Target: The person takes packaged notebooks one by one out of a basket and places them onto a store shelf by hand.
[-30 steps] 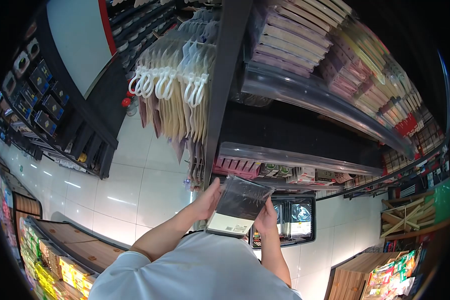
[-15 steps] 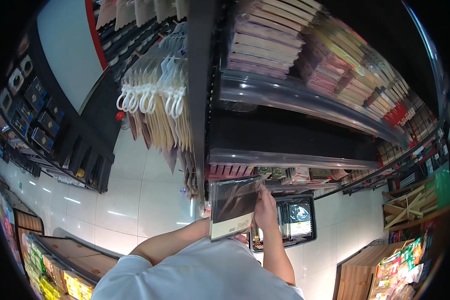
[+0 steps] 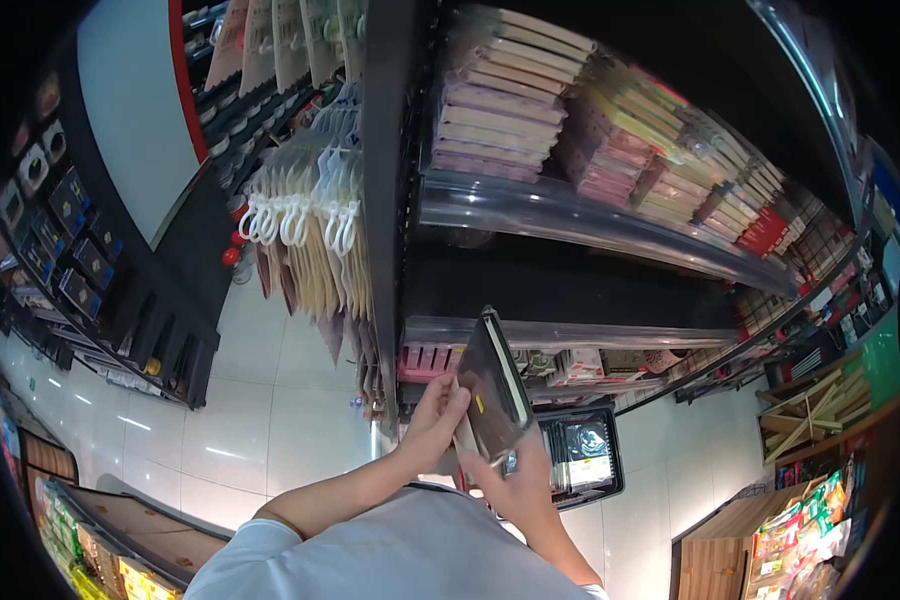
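A dark notebook [image 3: 492,380] in clear wrap is held up in front of my chest, tilted, with its pale page edge along the right and a small yellow mark on its cover. My left hand [image 3: 433,418] is closed on its left edge, thumb on the cover. Around the lower end is my right hand [image 3: 518,483], a little blurred, its thumb and fingers gripping the notebook. Behind my right hand, a black basket [image 3: 618,430] holds several packaged dark items [image 3: 582,445].
A black shelf board [image 3: 570,280] runs ahead of me, under stacks of wrapped notebooks [image 3: 500,120]. White hangers [image 3: 300,220] with packets hang at the left. Wooden sticks [image 3: 815,415] fill a bin at the right. Pale floor tiles [image 3: 230,430] lie below.
The notebook has turned from its front cover to a slant that shows its page edge. My left hand has come up to its left edge; my right hand has slid down to its lower end.
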Demonstrator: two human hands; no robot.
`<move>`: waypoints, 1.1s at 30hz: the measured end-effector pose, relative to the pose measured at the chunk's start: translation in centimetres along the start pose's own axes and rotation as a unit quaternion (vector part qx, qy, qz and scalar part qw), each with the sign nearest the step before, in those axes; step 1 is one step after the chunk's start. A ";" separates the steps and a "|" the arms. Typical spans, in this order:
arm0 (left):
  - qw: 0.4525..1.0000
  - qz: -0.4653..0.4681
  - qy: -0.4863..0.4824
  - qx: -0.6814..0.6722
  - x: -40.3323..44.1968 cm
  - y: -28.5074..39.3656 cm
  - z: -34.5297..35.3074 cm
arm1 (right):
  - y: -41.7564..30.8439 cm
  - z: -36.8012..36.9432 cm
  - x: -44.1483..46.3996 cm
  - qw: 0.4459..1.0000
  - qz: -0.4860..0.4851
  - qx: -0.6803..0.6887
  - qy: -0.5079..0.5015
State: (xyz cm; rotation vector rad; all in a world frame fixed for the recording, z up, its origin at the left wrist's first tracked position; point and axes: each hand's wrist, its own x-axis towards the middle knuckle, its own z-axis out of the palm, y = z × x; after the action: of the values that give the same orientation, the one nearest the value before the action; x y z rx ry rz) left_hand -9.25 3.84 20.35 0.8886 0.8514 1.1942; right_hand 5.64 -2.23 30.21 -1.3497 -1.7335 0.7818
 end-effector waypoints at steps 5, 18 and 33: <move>0.996 0.077 0.023 -0.040 0.1 1.7 0.4 | 2.1 -1.3 2.6 0.987 0.021 0.124 0.098; 0.993 0.102 0.034 0.051 -1.5 0.2 -2.8 | 4.4 -6.6 18.1 0.936 0.047 0.349 0.029; 0.992 -0.007 0.007 0.123 -4.9 -4.6 -6.8 | 12.6 -2.2 34.0 0.957 -0.093 0.257 -0.096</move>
State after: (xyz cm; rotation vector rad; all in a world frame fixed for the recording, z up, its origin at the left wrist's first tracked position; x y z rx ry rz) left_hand -14.36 -0.82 13.79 1.0733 1.0295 1.0994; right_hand 9.38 33.82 27.89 -0.7696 -1.6166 1.1861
